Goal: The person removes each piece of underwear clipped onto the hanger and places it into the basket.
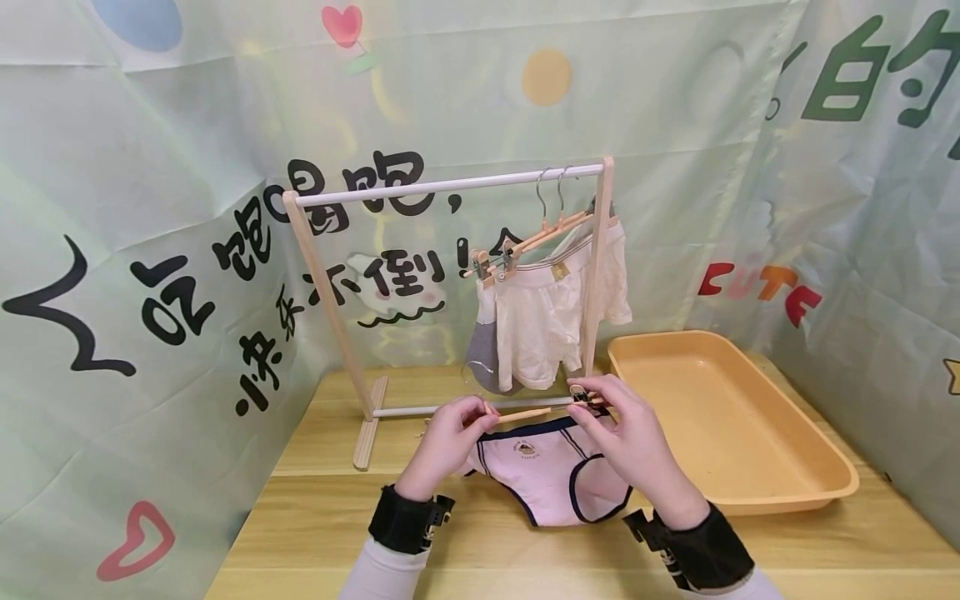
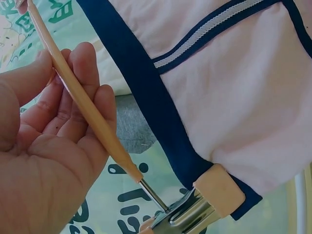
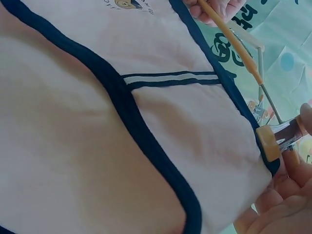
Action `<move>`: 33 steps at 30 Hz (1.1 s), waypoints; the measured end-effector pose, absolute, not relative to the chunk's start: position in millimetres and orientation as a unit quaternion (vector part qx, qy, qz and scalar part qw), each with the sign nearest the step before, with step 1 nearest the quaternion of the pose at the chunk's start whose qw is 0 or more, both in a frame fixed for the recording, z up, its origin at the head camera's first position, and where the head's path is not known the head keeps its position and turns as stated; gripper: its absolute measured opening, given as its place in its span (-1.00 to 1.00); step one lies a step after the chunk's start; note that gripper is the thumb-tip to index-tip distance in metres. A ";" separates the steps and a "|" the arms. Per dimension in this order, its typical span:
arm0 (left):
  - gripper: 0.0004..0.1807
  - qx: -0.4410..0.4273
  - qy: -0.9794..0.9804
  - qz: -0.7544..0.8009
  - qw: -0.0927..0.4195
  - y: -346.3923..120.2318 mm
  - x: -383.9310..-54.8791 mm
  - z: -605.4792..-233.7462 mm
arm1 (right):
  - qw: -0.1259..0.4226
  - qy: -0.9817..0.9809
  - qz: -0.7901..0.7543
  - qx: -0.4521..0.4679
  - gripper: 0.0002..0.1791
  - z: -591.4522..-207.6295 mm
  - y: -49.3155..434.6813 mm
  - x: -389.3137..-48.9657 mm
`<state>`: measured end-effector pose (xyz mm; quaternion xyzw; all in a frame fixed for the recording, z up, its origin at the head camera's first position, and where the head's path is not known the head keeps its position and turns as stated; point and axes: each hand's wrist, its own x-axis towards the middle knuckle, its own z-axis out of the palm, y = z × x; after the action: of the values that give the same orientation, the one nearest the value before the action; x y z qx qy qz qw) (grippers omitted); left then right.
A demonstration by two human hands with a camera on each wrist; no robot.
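Observation:
Pale pink underpants (image 1: 536,479) with navy trim hang in front of the rack, below a clip hanger (image 1: 525,415). My left hand (image 1: 448,437) holds the hanger's peach-coloured bar (image 2: 83,100), with the thumb against it. In the left wrist view, a metal clip with a peach pad (image 2: 219,190) grips one corner of the navy waistband. My right hand (image 1: 633,429) pinches the clip (image 3: 287,134) at the hanger's right end. That clip's pad sits over the other waistband corner. The hanger's hook is not clearly visible.
Behind my hands stands a wooden rack (image 1: 450,187) with a white top rail. Two hangers (image 1: 551,229) on its right side carry cream shorts (image 1: 543,325) and a grey-and-white garment (image 1: 485,350). A shallow orange tray (image 1: 795,496) lies at the right on the wooden table (image 1: 300,533).

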<state>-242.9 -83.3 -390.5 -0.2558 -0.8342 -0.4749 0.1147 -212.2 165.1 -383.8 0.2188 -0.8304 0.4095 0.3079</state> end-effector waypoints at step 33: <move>-0.92 -0.247 -0.833 -0.478 0.130 -83.0 -261.3 -414.8 | 0.373 -0.817 0.368 0.242 -0.77 -381.6 168.5 -210.8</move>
<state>-261.3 -83.0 -414.8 -0.2466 -0.8329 -0.4782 0.1296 -210.8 168.5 -381.6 0.2418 -0.8167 0.3676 0.3734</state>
